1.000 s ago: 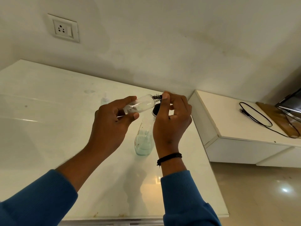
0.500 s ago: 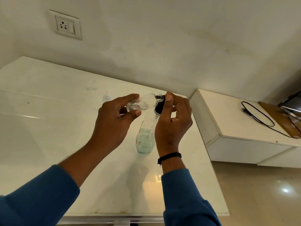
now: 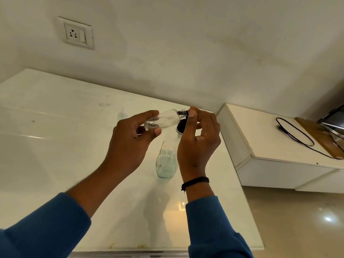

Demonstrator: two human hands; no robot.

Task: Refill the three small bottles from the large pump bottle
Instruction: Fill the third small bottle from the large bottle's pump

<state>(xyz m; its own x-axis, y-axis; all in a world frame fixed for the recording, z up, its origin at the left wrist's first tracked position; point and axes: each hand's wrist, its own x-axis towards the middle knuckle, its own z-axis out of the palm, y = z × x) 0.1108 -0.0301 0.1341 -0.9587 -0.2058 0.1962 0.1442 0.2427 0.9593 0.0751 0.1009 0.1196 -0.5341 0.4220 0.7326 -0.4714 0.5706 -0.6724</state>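
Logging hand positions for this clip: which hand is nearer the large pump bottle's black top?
Right. The right hand is directly at the black top; the left hand sits further left, holding the small bottle.

Large pump bottle's [image 3: 166, 161] black top [image 3: 181, 126] mostly behind right hand [image 3: 198, 144]; pump shape unclear.

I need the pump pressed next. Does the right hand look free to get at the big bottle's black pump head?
Probably yes. The right hand hovers right beside the black pump head, with nothing between them. Its fingertips, though, sit at the neck of the small bottle that the left hand holds tilted, so it would have to let go first.
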